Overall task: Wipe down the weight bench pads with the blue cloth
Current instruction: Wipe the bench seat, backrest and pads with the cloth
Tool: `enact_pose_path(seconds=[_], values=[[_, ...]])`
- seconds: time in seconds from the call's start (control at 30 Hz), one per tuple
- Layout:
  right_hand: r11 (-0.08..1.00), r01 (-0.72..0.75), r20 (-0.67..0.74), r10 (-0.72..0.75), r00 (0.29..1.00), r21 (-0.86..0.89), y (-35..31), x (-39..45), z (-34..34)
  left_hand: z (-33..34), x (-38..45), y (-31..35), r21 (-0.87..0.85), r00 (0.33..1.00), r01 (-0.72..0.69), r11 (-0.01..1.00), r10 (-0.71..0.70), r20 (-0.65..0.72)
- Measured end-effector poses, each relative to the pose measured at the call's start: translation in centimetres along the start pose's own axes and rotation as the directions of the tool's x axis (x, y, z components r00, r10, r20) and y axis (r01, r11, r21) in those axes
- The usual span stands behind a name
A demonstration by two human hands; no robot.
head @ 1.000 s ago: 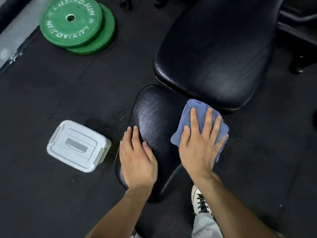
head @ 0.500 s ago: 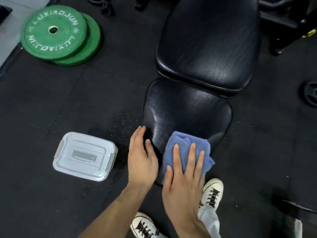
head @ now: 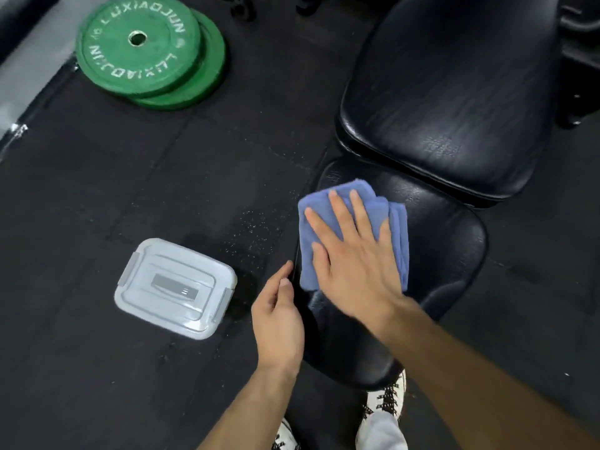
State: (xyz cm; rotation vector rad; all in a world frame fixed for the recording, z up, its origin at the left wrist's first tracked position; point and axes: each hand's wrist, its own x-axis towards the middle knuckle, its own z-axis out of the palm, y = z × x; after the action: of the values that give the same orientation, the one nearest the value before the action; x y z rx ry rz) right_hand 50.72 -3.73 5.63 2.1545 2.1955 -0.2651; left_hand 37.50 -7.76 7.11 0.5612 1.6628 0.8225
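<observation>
Careful: your right hand (head: 354, 254) presses flat and open on the blue cloth (head: 386, 219) at the seat pad's (head: 448, 248) left edge, while your left hand (head: 279, 316), loosely open, steadies that rim. Sweep further left and the cloth could slide off onto the floor (head: 97, 190).

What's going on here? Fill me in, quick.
A person is wiping a weight bench. The right hand presses a folded blue cloth flat on the left part of the seat pad; the left hand rests at that pad's left edge. The back pad lies beyond, untouched.
</observation>
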Motion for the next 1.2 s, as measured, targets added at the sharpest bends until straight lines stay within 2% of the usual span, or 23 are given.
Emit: enact_pose_path(seconds=[0.07, 0.17, 0.3, 0.37, 0.43, 0.53, 0.6, 0.7, 0.83, 0.93, 1.07, 1.2], values=[[0.996, 0.07, 0.026, -0.069, 0.997, -0.05, -0.1, 3.2, -0.6, -0.2, 0.0, 0.2, -0.051, 0.999, 0.031, 0.998, -0.03, 0.02], [0.984, 0.109, 0.112, -0.093, 0.989, -0.141, -0.9, 5.6, -1.2, -0.4, 0.2, 0.4, -0.069, 0.998, 0.058, 0.996, -0.055, 0.041], [0.97, 0.166, 0.122, -0.146, 0.982, -0.179, -1.9, 3.5, -1.2, -0.9, 0.9, 0.0, -0.162, 0.987, 0.14, 0.977, -0.124, 0.105], [0.961, 0.234, 0.116, -0.218, 0.969, -0.149, -3.0, 1.0, -0.8, -1.4, 1.3, 0.0, -0.258, 0.973, 0.205, 0.944, -0.168, 0.159], [0.972, 0.233, 0.086, -0.228, 0.97, -0.041, -4.2, -2.1, -0.3, -2.6, 1.7, 0.4, -0.338, 0.953, 0.297, 0.893, -0.253, 0.168], [0.962, 0.272, 0.18, -0.265, 0.947, -0.013, -5.8, -7.2, 0.1, -4.7, 1.5, -0.8, -0.296, 0.939, 0.342, 0.892, -0.317, 0.132], [0.953, 0.301, 0.173, -0.301, 0.938, 0.027, -6.1, -9.2, 0.2, -5.5, 0.7, -2.0, -0.245, 0.944, 0.324, 0.914, -0.297, 0.141], [0.934, 0.358, 0.132, -0.357, 0.925, 0.014, -5.6, -9.6, 0.4, -5.8, -0.5, -2.4, -0.285, 0.949, 0.312, 0.906, -0.283, 0.139], [0.895, 0.444, 0.084, -0.446, 0.891, 0.037, -3.5, -8.8, 0.6, -5.8, -0.6, -1.4, -0.335, 0.956, 0.264, 0.904, -0.201, 0.213], [0.913, 0.405, 0.079, -0.408, 0.91, 0.047, -2.0, -7.8, 0.3, -5.6, 0.0, -1.1, -0.328, 0.973, 0.203, 0.922, -0.154, 0.172], [0.925, 0.379, 0.066, -0.379, 0.923, 0.015, -1.4, -5.2, 0.0, -4.3, 0.6, -1.4, -0.107, 0.998, -0.02, 0.994, 0.027, 0.065], [0.917, 0.399, 0.054, -0.399, 0.915, 0.021, -0.4, -0.5, -0.2, -0.5, 3.6, 0.4, 0.129, 0.985, -0.158, 0.979, 0.166, -0.052]])
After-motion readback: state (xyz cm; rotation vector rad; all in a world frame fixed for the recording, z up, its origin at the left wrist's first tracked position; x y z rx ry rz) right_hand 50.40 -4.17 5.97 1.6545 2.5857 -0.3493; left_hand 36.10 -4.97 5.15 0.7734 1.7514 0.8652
